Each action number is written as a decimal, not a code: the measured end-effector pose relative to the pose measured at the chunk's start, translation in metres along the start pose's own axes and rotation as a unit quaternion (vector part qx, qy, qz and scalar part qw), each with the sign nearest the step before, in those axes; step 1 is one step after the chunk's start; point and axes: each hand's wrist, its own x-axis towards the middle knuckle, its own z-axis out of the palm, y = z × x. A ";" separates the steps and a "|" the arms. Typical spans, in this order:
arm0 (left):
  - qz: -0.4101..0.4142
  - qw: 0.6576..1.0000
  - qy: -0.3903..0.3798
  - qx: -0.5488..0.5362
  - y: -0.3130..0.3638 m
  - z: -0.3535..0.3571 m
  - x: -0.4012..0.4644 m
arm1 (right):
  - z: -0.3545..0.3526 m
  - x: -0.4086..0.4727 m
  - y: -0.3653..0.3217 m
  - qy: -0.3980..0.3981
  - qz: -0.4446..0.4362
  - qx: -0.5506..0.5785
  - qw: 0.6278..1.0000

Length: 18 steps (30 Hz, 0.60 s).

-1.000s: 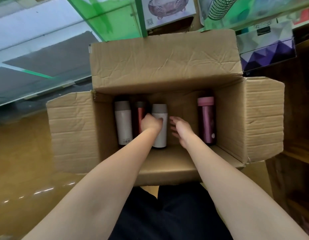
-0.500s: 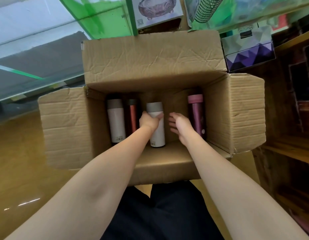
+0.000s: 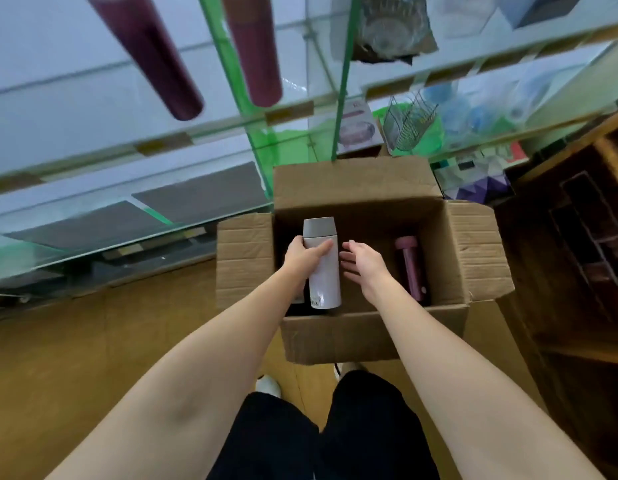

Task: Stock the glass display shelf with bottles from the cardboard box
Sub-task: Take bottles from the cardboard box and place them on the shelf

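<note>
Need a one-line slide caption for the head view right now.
Left hand grips a white bottle above the cardboard box; open right hand beside it, pink bottle inside.

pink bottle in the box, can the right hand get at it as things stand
Probably yes. The right hand is open, holding nothing, already over the cardboard box, and the pink bottle lies just beside it with nothing between them.

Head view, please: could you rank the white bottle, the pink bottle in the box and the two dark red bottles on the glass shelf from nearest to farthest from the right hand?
1. White bottle, just left of the right hand, gripped by the left hand.
2. Pink bottle, to its right inside the cardboard box.
3. Dark red bottles, far up on the glass shelf.
</note>
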 end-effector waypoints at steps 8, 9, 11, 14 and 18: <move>0.129 0.990 0.012 -0.058 0.052 -0.117 -0.076 | 0.094 -0.093 -0.060 -0.031 -0.097 0.016 0.995; 0.145 0.987 0.012 -0.069 0.057 -0.134 -0.084 | 0.107 -0.103 -0.067 -0.038 -0.107 0.018 0.993; 0.174 0.981 0.015 -0.085 0.067 -0.163 -0.099 | 0.135 -0.119 -0.080 -0.058 -0.128 0.031 0.990; 0.209 0.974 0.035 -0.083 0.078 -0.196 -0.117 | 0.169 -0.139 -0.101 -0.093 -0.147 0.038 0.984; 0.250 0.961 0.072 -0.091 0.097 -0.229 -0.131 | 0.205 -0.146 -0.127 -0.140 -0.173 0.010 0.975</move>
